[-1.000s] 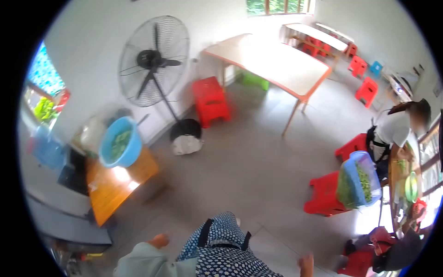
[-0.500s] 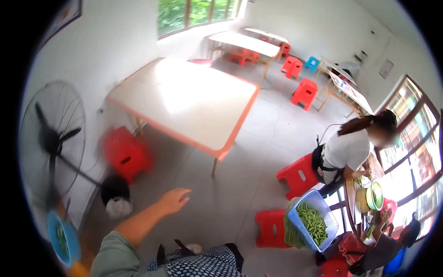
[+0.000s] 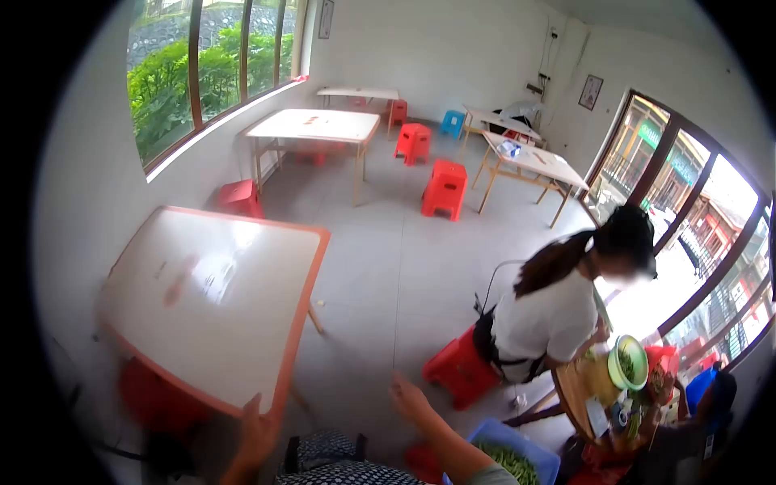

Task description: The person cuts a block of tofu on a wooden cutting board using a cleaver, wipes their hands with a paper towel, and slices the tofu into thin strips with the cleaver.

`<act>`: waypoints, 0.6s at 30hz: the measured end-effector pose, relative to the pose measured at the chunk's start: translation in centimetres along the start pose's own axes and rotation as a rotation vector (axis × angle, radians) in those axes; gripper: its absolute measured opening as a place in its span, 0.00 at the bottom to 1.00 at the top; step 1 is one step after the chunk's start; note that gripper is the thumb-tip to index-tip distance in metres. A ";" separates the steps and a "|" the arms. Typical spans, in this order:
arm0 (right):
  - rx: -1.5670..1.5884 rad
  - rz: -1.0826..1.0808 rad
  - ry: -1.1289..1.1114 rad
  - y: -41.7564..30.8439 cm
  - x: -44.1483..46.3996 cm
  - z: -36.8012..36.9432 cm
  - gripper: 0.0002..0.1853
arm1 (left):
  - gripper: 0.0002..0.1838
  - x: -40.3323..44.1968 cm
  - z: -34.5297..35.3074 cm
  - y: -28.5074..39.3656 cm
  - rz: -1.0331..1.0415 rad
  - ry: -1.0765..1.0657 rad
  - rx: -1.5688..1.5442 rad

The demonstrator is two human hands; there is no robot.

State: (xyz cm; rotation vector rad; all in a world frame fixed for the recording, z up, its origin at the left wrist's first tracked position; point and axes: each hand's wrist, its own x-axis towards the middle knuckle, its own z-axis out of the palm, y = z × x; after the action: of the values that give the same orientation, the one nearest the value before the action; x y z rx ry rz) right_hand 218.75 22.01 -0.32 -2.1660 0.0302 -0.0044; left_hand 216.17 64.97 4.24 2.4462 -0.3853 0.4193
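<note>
My left hand [image 3: 255, 428] is at the near corner of a white table [image 3: 202, 315] with an orange rim; its fingers look apart and it holds nothing visible. Whether it touches the rim I cannot tell. Over the grey floor, my right hand [image 3: 411, 400] hangs in front of me with fingers loosely extended and no object seen in it. Just below the right forearm stands a blue plastic basket [image 3: 543, 457] of green bean pods [image 3: 505, 459], partly cut off by the frame.
A person in a white shirt [image 3: 537, 327] sits on a red stool [image 3: 461, 368] at a wooden table [image 3: 574, 388] holding a green-rimmed bowl [image 3: 628, 362]. Another person [image 3: 687, 444] is at lower right. Further tables [image 3: 315, 124] and red stools [image 3: 444, 188] stand farther back.
My view has swung right and forward; the white table is now nearer on the left. My left hand is now beside its corner, and my right hand has come into view. The fan has left view.
</note>
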 end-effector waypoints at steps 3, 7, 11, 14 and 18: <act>0.187 -0.010 -0.093 -4.3 10.7 -3.4 0.31 | 0.38 3.8 1.2 1.4 -0.291 0.056 -0.149; 0.132 -0.013 -0.339 -6.5 22.8 -6.0 0.31 | 0.37 16.3 3.0 2.4 -0.189 -0.047 -0.140; 0.034 0.087 -0.308 0.0 33.4 -8.3 0.32 | 0.32 34.2 10.8 -2.7 0.131 -0.039 -0.122; 0.505 0.344 -0.038 8.2 35.6 -10.6 0.32 | 0.30 47.9 14.0 3.3 0.227 -0.187 -0.189; 0.731 0.493 0.208 16.5 33.6 -13.1 0.29 | 0.28 60.0 21.4 9.4 0.491 -0.324 -0.294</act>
State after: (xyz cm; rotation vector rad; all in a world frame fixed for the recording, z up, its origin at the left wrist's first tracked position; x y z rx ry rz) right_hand 251.83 1.14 -6.93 -1.3767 0.5898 0.0375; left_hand 271.53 34.19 16.05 2.1132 -1.1142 0.1456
